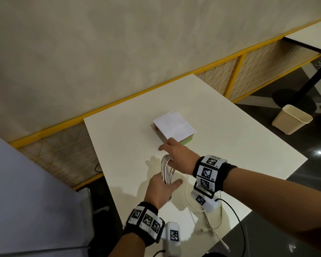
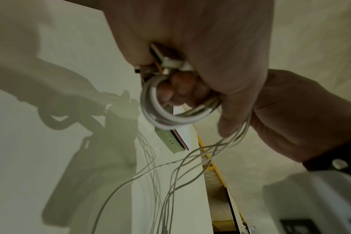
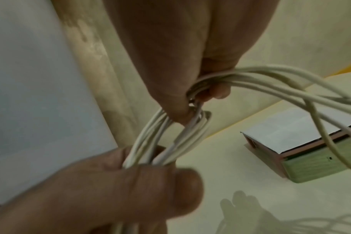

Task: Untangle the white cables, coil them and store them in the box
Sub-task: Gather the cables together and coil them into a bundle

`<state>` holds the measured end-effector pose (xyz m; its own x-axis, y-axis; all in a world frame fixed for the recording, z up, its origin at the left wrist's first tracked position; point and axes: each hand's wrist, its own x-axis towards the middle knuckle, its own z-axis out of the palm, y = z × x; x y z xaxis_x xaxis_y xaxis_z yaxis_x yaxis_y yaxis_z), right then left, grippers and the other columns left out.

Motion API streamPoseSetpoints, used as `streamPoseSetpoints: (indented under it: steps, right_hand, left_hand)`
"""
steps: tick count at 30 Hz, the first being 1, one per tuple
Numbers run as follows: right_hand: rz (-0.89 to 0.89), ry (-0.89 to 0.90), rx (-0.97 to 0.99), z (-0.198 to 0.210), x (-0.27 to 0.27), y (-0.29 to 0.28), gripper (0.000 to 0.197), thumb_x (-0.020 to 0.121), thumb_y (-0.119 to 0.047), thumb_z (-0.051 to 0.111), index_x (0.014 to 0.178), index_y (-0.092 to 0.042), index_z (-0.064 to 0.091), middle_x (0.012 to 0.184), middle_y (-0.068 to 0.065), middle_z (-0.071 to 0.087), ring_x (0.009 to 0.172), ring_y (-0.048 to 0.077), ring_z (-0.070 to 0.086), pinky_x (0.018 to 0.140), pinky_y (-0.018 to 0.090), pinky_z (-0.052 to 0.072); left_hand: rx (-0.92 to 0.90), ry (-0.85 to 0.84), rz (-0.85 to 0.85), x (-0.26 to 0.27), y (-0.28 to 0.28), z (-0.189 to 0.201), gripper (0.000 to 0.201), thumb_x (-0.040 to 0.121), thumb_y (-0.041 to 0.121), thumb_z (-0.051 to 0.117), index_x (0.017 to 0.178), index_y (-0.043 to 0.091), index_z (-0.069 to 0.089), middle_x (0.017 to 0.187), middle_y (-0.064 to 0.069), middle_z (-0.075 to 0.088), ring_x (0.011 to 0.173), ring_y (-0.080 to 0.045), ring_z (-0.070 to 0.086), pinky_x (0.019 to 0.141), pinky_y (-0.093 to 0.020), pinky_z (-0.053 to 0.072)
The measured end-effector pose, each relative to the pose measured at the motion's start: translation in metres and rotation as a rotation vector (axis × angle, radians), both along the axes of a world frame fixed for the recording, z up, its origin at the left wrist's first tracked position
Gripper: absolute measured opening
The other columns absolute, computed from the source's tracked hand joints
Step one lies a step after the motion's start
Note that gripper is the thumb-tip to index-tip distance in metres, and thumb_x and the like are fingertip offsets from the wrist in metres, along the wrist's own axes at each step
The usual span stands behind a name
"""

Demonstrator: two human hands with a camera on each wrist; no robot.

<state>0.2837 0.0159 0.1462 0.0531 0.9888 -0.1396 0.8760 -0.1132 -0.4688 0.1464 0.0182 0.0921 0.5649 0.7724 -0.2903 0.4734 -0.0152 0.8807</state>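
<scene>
You are standing at a white table (image 1: 220, 115). Behind it runs a long yellow rail (image 1: 119, 102) with thin crossed wire mesh (image 1: 263, 67) under it. Above the rail you see a plain pale wall (image 1: 100, 43). On the dark shiny floor (image 1: 304, 173) to your right sits a small cream bin (image 1: 292, 122), tipped a little in your view. Near the bin is the round black foot of a second table (image 1: 308, 37), which shows at the top right corner. A thin black wire (image 1: 235, 212) curls past the near edge of your table. At your far left you see a big grey-blue panel (image 1: 22, 191).
</scene>
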Motion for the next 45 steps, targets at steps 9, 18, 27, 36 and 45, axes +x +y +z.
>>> streamPoseSetpoints:
  steps: [9,18,27,36,45]
  right_hand:
    - [-0.03,0.078,-0.146,0.009,-0.008,0.018,0.054,0.079,0.012,0.037,0.128,-0.006,0.05,0.123,0.016,0.062,0.111,0.031,0.058,0.093,0.04,0.048]
    - [-0.037,0.125,-0.073,0.015,-0.017,0.019,0.062,0.075,0.012,0.037,0.131,-0.01,0.049,0.123,0.014,0.062,0.112,0.031,0.057,0.091,0.038,0.047]
    - [-0.24,0.38,0.148,0.023,-0.028,0.017,0.053,0.084,0.011,0.041,0.134,-0.005,0.046,0.126,0.014,0.059,0.12,0.023,0.054,0.093,0.019,0.036]
    - [-0.252,0.372,0.104,0.029,-0.024,0.018,0.058,0.077,0.013,0.038,0.13,-0.006,0.049,0.124,0.015,0.06,0.117,0.029,0.054,0.1,0.039,0.044]
    - [-0.293,0.404,0.14,0.029,-0.023,0.021,0.041,0.085,0.006,0.04,0.12,-0.008,0.058,0.113,0.018,0.064,0.107,0.033,0.059,0.094,0.041,0.047]
  left_hand:
    - [-0.115,-0.14,0.131,0.005,0.01,0.007,0.02,0.085,0.021,0.068,0.083,0.003,0.061,0.061,-0.001,0.055,0.05,-0.014,0.044,0.042,-0.015,0.038]
    - [-0.236,-0.238,0.236,0.007,0.019,0.005,0.059,0.063,0.018,0.083,0.114,0.027,0.054,0.088,0.003,0.07,0.067,-0.01,0.062,0.051,-0.025,0.048]
    - [-0.163,-0.116,0.193,0.019,0.026,0.026,0.023,0.078,-0.007,0.054,0.063,0.008,0.047,0.048,-0.001,0.045,0.046,-0.014,0.038,0.04,-0.016,0.033]
    - [-0.12,-0.138,0.193,0.02,0.027,0.024,0.033,0.081,-0.007,0.059,0.063,0.017,0.045,0.034,0.013,0.048,0.033,0.0,0.041,0.04,-0.011,0.031]
    - [-0.031,-0.087,0.073,0.017,0.033,0.037,0.031,0.084,0.001,0.057,0.059,0.016,0.045,0.051,0.003,0.046,0.049,-0.01,0.038,0.045,-0.015,0.033]
